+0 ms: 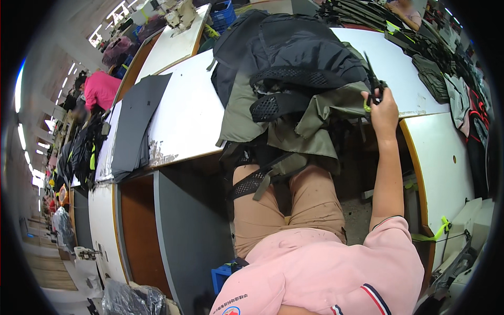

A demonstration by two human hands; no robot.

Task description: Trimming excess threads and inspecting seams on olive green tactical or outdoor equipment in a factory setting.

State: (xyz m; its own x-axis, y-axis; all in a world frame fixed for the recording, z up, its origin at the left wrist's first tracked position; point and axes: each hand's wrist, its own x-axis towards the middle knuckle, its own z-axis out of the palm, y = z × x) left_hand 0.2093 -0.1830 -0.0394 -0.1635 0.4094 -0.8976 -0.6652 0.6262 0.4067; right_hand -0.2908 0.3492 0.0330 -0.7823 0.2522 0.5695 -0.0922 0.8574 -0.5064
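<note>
My right hand (385, 111) is closed round the handles of black scissors (370, 73), with the blades pointing up and away from me. It is beside a dark backpack-like sewn piece (299, 44) of black and olive fabric, heaped on the white table. Black mesh straps (278, 107) lie across the middle of the piece. Olive fabric panels (310, 136) hang over the table's front edge onto my lap. A bit of yellow-green (367, 105) shows at the scissors' handles. Only a bit of my left arm (296, 310) appears at the lower edge; my left hand is out of sight.
A stack of dark grey cut panels (139, 121) lies on the white table (184, 110) at left. Sewn dark pieces (362, 16) pile up at the far right. A sewing machine (179, 14) stands at the back. Another person in pink (102, 90) bends at far left.
</note>
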